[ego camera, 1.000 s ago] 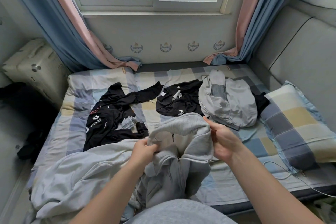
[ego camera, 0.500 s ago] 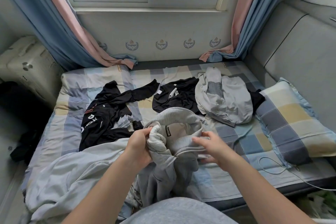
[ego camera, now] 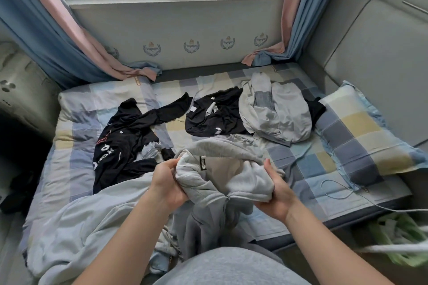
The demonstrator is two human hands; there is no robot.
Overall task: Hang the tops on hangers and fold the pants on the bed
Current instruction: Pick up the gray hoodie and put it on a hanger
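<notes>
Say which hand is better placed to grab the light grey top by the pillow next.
Right, probably. The right hand holds the hoodie on the side nearer the light grey top; the left hand would have to cross over.

Garments on the bed (ego camera: 76,141): one grey hoodie (ego camera: 222,178), one black long-sleeved top with white lettering (ego camera: 125,136), one black top with white marks (ego camera: 215,115) and one light grey jacket (ego camera: 284,113). Bedding: one checked pillow (ego camera: 361,134) and one pale blue quilt (ego camera: 92,215). Other items: two hands, the left hand (ego camera: 168,183) and the right hand (ego camera: 276,190); two pink-and-blue curtains, the left curtain (ego camera: 58,30) and the right curtain (ego camera: 301,7); four fully visible crest emblems (ego camera: 151,48) on the wall (ego camera: 185,21); one white cable (ego camera: 335,197); one green plastic bag (ego camera: 398,233).
</notes>
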